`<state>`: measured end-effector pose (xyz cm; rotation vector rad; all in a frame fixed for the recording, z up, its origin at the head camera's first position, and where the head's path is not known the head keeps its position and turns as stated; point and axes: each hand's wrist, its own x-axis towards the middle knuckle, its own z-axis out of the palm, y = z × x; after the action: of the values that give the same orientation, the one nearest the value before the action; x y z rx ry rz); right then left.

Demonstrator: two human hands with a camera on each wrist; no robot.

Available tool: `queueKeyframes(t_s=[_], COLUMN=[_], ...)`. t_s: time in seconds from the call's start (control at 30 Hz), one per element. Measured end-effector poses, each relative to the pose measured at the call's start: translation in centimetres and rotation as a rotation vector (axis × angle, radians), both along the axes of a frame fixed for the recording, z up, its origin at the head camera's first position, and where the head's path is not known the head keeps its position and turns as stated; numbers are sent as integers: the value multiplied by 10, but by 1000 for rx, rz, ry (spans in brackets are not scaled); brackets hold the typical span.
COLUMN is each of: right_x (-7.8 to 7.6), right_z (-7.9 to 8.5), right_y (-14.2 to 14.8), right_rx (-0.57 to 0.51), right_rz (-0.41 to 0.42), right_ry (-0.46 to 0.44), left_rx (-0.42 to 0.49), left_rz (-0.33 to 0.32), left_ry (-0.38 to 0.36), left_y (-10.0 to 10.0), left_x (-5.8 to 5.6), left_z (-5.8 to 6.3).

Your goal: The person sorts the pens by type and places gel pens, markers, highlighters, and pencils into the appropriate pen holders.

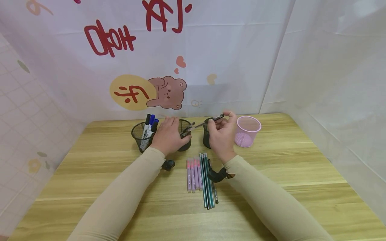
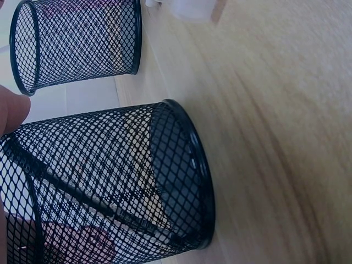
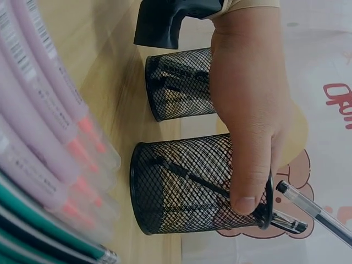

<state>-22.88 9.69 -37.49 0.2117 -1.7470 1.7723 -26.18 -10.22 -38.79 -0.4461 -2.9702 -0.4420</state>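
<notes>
My left hand (image 1: 170, 136) holds the rim of a black mesh pen cup (image 1: 184, 144), its thumb along the outside. Inside that cup leans a black gel pen (image 2: 91, 202), its upper end past the rim. In my right hand (image 1: 222, 135) I pinch another gel pen (image 3: 319, 210), clear-barrelled, slanting with its dark end close to the cup's mouth. A second black mesh cup (image 1: 206, 139) stands partly hidden behind the right hand. Left of the left hand is a third mesh cup (image 1: 137, 132), holding several whiteboard markers (image 1: 147, 129) with black and blue caps.
A pink mesh cup (image 1: 248, 134) stands to the right. Purple highlighters (image 1: 193, 175) with pink tips lie on the wooden table (image 1: 99, 157), beside dark green pencils (image 1: 206, 182) and a loose gel pen (image 1: 215, 194). A printed white cloth (image 1: 229, 60) hangs behind the table.
</notes>
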Motion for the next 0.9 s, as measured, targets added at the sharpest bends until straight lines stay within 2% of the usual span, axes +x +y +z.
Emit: queueKeyframes(t_s=[0.13,0.3,0.9], right_x=[-2,-2,0], right_z=[-3,-6,-13], right_y=[-3,-6,-14], right_rx=[-4,-3,137], right_rz=[-6,22,2], right_ry=[3,-35,-107], left_rx=[0,4,-1], left_rz=[3,0,4], left_ry=[2,5,11], left_y=[0,0,1], left_x=[0,0,0], left_z=[-1,0,0])
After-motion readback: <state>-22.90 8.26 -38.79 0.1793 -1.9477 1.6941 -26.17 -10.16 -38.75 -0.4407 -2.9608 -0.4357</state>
